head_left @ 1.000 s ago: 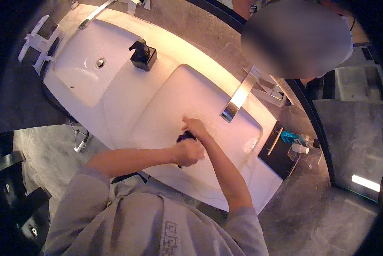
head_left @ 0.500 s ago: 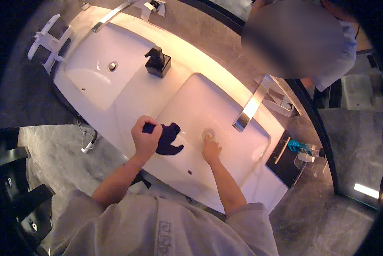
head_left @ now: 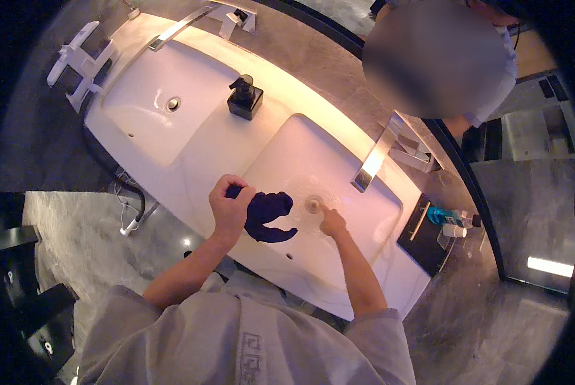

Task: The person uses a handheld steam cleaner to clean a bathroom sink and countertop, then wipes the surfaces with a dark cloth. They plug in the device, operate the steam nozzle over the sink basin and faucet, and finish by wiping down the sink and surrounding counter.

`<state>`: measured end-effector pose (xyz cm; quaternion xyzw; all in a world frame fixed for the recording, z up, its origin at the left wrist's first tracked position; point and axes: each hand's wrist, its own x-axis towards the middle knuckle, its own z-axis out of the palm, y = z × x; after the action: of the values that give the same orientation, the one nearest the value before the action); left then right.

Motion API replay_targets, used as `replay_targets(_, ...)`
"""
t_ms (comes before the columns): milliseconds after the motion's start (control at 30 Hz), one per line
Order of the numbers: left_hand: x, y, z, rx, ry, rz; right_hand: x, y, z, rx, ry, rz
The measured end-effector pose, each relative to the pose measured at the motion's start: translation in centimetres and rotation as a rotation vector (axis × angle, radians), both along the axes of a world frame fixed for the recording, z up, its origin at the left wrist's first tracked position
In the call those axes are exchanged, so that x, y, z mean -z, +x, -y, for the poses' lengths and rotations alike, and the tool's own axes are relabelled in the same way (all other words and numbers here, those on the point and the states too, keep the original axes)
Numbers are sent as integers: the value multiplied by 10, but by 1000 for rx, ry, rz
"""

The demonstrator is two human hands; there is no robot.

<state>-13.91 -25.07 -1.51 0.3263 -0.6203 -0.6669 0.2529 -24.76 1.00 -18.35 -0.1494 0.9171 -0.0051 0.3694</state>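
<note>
My left hand [head_left: 229, 204] is closed on the upper end of a dark purple-blue cloth [head_left: 268, 215]. The cloth hangs bunched over the left side of the right-hand sink basin [head_left: 287, 154], two lobes of it curling rightward. My right hand [head_left: 333, 222] is low in the same basin with its index finger stretched out near the round drain [head_left: 313, 204]; its other fingers are partly hidden, and I see nothing held. Shallow water ripples around the drain. Over the basin's right side reaches a flat chrome faucet [head_left: 377, 154].
A black pump soap bottle [head_left: 245, 102] stands between the two basins. The left basin [head_left: 152, 122] has its own chrome faucet [head_left: 178, 29]. At the right end, a dark tray [head_left: 422, 240] sits near a bottle of blue liquid [head_left: 442, 217]. A mirror [head_left: 518, 212] shows a person's reflection.
My right hand has drawn back slightly to the right, off the drain. My left hand and the cloth have shifted a little right, and the cloth's lobes have changed shape.
</note>
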Motion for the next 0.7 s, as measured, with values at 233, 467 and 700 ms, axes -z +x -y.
replay_targets(233, 4, 7, -4, -11, -44, 42, 30, 35, 19, 81, 2, 9)
replay_targets(467, 0, 6, -11, -16, 43, -3, 33, 33, 57, 199, 77, -36)
replay_targets(700, -12, 9, -5, -74, 439, -57, -62, 11, 21, 142, -380, -88)
